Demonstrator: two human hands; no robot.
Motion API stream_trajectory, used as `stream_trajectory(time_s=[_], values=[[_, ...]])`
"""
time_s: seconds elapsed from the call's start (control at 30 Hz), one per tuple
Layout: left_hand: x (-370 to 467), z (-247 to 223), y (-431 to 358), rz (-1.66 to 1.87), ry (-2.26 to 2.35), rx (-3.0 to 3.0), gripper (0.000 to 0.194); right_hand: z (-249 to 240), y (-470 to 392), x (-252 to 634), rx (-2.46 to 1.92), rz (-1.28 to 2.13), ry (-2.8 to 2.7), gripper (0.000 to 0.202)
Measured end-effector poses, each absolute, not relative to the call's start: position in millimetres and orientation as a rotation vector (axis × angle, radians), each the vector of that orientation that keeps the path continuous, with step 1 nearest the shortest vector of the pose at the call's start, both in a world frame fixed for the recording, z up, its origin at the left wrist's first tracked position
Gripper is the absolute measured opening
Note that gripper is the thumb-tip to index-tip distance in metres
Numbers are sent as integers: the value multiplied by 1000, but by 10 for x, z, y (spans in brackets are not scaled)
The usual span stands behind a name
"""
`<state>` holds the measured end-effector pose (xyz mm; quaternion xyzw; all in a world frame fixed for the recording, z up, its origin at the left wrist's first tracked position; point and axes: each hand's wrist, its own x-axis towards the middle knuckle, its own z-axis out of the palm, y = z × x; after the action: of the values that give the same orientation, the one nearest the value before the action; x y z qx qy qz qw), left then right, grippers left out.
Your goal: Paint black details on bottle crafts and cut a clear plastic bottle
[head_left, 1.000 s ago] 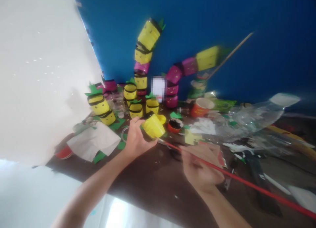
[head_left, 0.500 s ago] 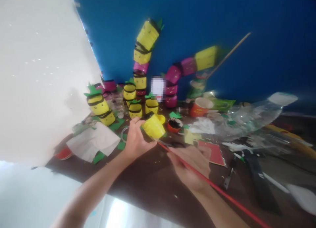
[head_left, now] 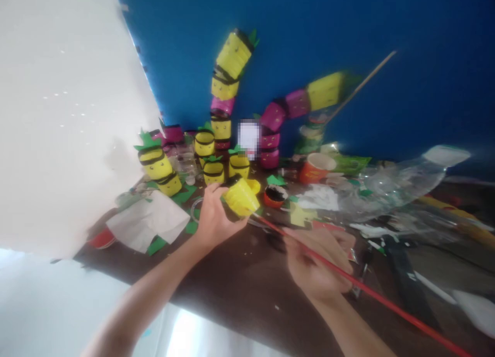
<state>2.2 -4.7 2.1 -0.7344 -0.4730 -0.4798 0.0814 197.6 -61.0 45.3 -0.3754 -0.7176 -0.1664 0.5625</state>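
Holding tilted yellow cup [head_left: 240, 198] nr frame ctr: L hand [head_left: 216, 212] half-curled round it, prob. to steady it. R hand [head_left: 319, 261] closed on red stick [head_left: 386, 301], prob. for control; tip nr cup's lower edge, contact unclear. Orange pot [head_left: 274, 204] just R, prob. for reach.

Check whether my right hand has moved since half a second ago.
Yes: your right hand has shifted rightward, now covering much more of the red card.
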Motion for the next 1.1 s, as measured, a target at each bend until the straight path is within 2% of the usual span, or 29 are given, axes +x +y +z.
stream_trajectory(time_s=[0.23, 0.4, 0.6, 0.8, 0.97, 1.03, 1.1], values=[[18, 14, -41, -1431, -1419, -2209, 86, 379, -604, 1962, -894, -299, -1749, 8], [16, 18, -41, -1448, -1420, -2184, 82, 417, -594, 2033, -912, -420, -1707, 8], [17, 24, -40, -1437, -1403, -2188, 82, 451, -612, 1979, -895, -371, -1720, 8], [24, 34, -38, -1467, -1434, -2170, 84, 424, -553, 2124, -918, -462, -1665, 6], [12, 49, -28, -1511, -1395, -2196, 84, 394, -449, 2251, -934, -266, -1430, 12], [-9, 52, -19, -1522, -1328, -2247, 83, 387, -410, 2260, -953, -153, -1445, 17], [-41, 52, -11, -1499, -1186, -2345, 80, 385, -376, 2269, -922, -84, -1550, 13]])
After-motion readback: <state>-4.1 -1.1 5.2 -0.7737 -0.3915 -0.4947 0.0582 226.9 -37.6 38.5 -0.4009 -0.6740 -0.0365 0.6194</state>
